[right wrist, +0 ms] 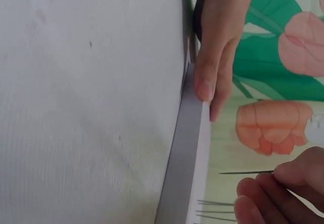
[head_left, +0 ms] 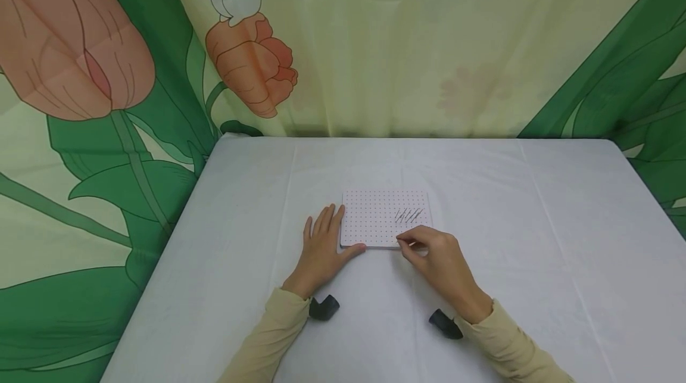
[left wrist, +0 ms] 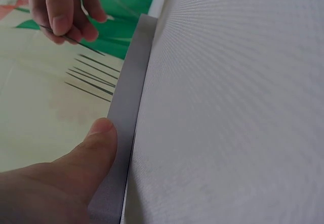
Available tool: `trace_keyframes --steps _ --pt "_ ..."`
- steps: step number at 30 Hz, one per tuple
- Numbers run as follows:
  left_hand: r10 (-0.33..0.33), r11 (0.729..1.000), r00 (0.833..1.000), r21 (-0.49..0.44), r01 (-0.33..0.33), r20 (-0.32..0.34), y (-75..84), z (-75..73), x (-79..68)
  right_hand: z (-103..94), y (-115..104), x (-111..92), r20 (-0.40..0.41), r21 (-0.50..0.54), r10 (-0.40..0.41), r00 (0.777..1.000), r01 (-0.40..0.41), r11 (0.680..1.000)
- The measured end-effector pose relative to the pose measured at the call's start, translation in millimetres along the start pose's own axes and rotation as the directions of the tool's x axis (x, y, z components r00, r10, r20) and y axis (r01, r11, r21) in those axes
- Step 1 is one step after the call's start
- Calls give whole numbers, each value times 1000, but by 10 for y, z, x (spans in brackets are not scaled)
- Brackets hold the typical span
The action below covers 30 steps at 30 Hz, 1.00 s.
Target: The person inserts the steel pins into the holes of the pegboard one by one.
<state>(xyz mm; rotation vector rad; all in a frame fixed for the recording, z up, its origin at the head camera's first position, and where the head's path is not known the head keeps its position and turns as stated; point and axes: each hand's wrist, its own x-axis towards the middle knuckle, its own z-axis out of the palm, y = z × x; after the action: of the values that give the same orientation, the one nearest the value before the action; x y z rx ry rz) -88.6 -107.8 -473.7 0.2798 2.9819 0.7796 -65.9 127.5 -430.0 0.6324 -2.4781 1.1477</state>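
A white pegboard-like block with rows of small dots lies on the table. Several thin dark needles stand slanted in its right part; the left wrist view shows their free ends pointing away from the board. My left hand steadies the block with straight, spread fingers at its left edge and the thumb at its front edge. Above the front right part of the block, my right hand pinches one needle between thumb and fingertips. In the right wrist view its pointed end is apart from the block's face.
A white cloth covers the table. Dark wrist devices sit at both sleeves, close over the cloth. Behind the table's far edge hangs a curtain printed with plants, a carrot and a white animal.
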Motion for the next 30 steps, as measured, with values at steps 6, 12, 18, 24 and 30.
trace_keyframes --steps 6,12,18,24,30 --pt "-8 1000 1000 -2 8 8 -2 0 0 -56 52 19 -24 -21 15 1000 -15 1000" --pt "-10 1000 1000 -4 10 14 -4 -3 1 -110 122 46 -57 -66 21 998 -25 997" --pt "-1 1000 1000 5 1 -2 0 11 8 -166 190 67 -72 -113 53 996 -61 992" --pt "-2 1000 1000 15 2 -3 -10 24 12 -207 238 79 -88 -116 95 992 -104 988" --pt "-1 1000 1000 17 1 -5 -3 16 11 -210 299 100 -99 -99 127 987 -137 986"
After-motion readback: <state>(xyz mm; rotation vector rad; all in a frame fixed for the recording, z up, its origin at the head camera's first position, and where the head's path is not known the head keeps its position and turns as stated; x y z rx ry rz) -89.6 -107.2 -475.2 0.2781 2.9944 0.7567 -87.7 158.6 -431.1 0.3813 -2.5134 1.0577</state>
